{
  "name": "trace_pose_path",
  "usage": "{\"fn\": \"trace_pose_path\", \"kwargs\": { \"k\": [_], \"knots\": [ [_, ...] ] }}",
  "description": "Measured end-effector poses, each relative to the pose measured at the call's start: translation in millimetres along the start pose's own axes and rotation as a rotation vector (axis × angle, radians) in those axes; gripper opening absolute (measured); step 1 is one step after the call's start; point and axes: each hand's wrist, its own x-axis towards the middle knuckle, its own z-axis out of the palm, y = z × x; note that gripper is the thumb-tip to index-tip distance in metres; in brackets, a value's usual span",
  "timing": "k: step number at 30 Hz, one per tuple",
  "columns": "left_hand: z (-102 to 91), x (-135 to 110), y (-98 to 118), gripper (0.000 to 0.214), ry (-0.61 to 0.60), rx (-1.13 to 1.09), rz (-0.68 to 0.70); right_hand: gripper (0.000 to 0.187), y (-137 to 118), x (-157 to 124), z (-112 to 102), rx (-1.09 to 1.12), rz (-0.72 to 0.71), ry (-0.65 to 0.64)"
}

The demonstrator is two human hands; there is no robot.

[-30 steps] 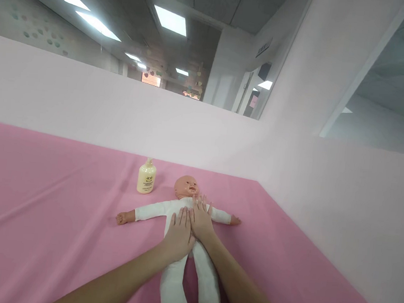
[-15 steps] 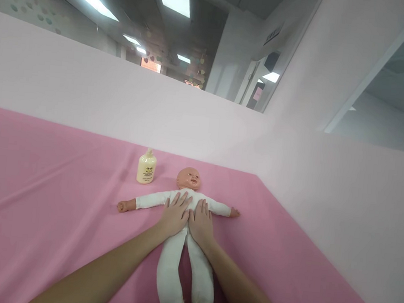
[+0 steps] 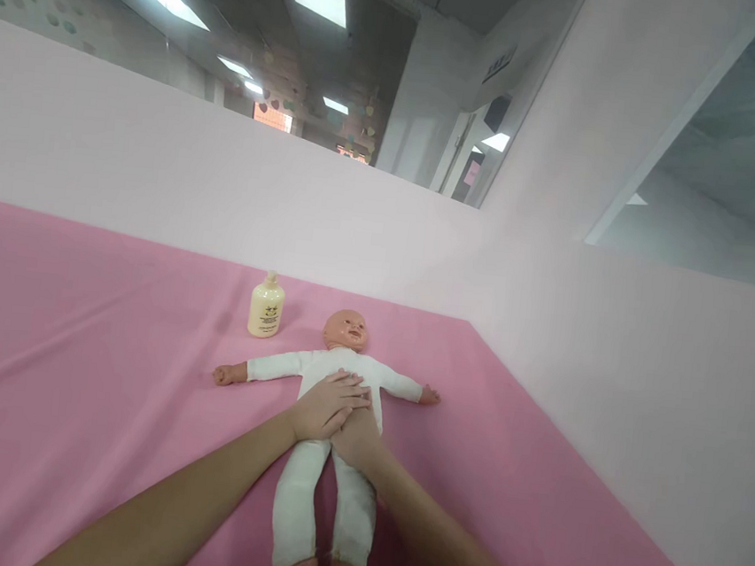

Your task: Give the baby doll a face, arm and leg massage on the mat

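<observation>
A baby doll (image 3: 345,363) in a white cloth suit lies on its back, arms stretched out to both sides and legs toward me. Flat on its belly rests my left hand (image 3: 327,405), fingers extended and pointing right, lying across the fingers of my right hand (image 3: 356,435). The right hand is also laid on the doll's front, its fingers partly covered by the left. Neither hand grips anything. Beyond the doll's outstretched arm on the left stands a cream pump bottle (image 3: 266,308) with dark print.
A pink sheet (image 3: 109,364) with soft creases covers the surface under the doll. White walls (image 3: 226,188) rise behind it and on the right. Glass panels (image 3: 428,101) above show ceiling lights and a door.
My hands have moved from side by side on the doll's chest to crossed over each other, lower on its belly. The left hand shifted over the right. The view moved slightly.
</observation>
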Motion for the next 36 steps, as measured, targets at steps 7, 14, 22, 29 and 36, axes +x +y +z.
{"fn": "trace_pose_path", "kwargs": {
  "k": [7, 14, 22, 29, 36],
  "knots": [
    [5.9, -2.3, -8.8, 0.047, 0.104, -0.098, -0.265, 0.046, -4.5, -6.4, -13.9, 0.295, -0.069, 0.118],
    [24.6, -7.9, -24.9, 0.053, 0.286, 0.001, -0.597, 0.055, -6.2, -10.6, -4.1, 0.428, 0.133, 0.247],
    [9.4, -7.4, -15.2, 0.045, 0.092, -0.013, -0.274, 0.046, 16.8, 25.6, -22.3, 0.129, -0.08, 0.024],
    [8.2, -7.0, -16.3, 0.036, 0.091, -0.011, -0.288, 0.047, 35.3, 39.9, -15.0, 0.182, -0.022, 0.051],
    [14.5, -18.7, -47.8, 0.043, 0.19, -0.167, -0.509, 0.056, 79.2, 26.7, 10.5, 0.184, 0.331, 0.144]
  ]
}}
